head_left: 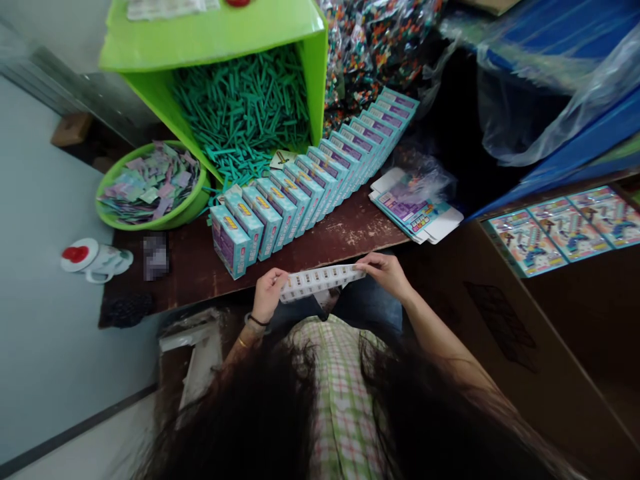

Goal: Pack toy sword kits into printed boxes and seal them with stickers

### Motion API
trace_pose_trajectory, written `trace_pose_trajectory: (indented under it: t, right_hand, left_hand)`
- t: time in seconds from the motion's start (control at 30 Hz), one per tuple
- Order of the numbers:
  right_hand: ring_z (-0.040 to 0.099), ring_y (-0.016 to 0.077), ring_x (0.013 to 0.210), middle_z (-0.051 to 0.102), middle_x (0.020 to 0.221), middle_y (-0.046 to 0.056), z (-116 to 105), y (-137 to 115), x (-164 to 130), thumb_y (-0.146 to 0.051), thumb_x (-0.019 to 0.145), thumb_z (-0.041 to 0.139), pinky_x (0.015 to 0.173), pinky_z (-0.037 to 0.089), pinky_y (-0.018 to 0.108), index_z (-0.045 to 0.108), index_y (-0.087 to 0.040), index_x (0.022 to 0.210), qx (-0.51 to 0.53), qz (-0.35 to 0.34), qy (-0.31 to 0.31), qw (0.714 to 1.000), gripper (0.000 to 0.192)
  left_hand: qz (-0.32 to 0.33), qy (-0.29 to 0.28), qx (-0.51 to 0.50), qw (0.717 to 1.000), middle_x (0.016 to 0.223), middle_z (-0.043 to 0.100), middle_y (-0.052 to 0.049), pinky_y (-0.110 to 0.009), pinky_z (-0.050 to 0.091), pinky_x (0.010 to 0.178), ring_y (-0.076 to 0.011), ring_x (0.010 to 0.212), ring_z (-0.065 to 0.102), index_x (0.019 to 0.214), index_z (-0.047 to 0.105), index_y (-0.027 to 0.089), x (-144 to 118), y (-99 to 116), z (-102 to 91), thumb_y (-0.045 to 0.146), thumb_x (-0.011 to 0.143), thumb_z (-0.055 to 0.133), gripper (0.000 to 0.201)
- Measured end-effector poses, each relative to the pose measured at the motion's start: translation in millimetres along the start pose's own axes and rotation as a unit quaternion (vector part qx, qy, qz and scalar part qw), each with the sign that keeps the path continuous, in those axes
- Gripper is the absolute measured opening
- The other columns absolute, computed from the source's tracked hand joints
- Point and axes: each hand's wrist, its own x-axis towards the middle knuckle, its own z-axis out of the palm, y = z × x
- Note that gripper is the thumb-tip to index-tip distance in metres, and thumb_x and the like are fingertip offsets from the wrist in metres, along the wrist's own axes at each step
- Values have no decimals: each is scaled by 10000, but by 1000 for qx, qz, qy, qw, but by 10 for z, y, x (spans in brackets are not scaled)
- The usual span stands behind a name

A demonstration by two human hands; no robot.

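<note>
Both hands, left hand [267,293] and right hand [385,270], pinch the ends of a light, bendy white strip [320,280] above the desk [320,243] edge, near a row of boxes [300,193]; ends look the safest hold

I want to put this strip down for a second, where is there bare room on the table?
Bare brown table lies along the near edge, between the row of teal boxes and your hands, left hand and right hand. Another patch lies under the green bowl, left of the boxes. It is crowded behind the row, around the green bin and the flat cartons.
</note>
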Motion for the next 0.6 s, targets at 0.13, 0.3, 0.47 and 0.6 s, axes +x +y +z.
trace_pose_trajectory:
  t: [0.13, 0.3, 0.47, 0.6]
  right_hand:
    - [683, 184, 694, 756, 770, 49, 250, -68, -26, -549, 936, 676, 664, 527, 293, 782, -218, 774, 2, -20, -23, 1000, 382]
    - [675, 183, 719, 747, 782, 43, 438, -230, 14, -483, 971, 656, 714, 537, 306, 773, -228, 800, -3, -72, -30, 997, 328]
    - [598, 155, 619, 664, 663, 19, 438, -278, 30, -453, 940, 688, 623, 487, 282, 707, -210, 667, -4, -75, 3, 997, 367]
    - [668, 177, 726, 741, 790, 39, 491, -251, 15, -418, 935, 668, 715, 547, 304, 775, -213, 800, 45, -36, 20, 998, 268]
  left_hand:
    - [124, 75, 180, 973, 868, 774, -72, -369, 533, 843, -243, 875, 693, 850, 745, 196, -87, 53, -38, 319, 916, 591, 208]
    - [276, 19, 217, 936, 1105, 782, -98, -430, 491, 1024, -279, 1147, 683, 1062, 787, 225, -146, 240, 265, 313, 971, 626, 204]
    - [207, -110, 124, 964, 787, 757, -33, -267, 527, 704, -166, 737, 706, 834, 775, 204, -50, 290, 371, 274, 978, 631, 215]
    - [165, -150, 41, 974, 1021, 820, -40, -262, 569, 827, -184, 897, 757, 1076, 794, 211, 40, 355, 314, 235, 927, 669, 195]
